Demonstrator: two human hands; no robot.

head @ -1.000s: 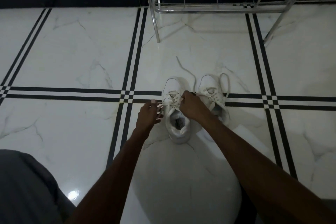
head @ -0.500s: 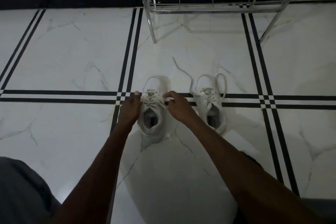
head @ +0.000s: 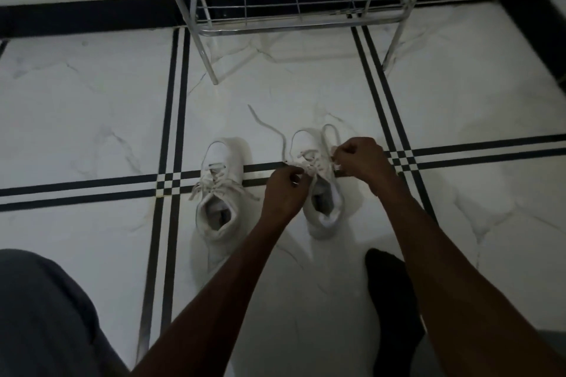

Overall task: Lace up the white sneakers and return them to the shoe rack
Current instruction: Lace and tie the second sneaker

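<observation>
On the floor before the shoe rack (head: 294, 24), my hands pinch the right sneaker's (head: 321, 193) laces, left hand (head: 283, 193) nearer, right hand (head: 360, 159) toeward

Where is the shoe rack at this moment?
In the head view the shoe rack stands at the top centre, against the wall, on the floor beyond the two sneakers. No shoe shows on its visible shelf.

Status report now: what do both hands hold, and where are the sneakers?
Left hand and right hand pinch laces of right sneaker. Left sneaker tied, untouched beside it. Both on floor; shoe rack beyond, nothing between.
</observation>
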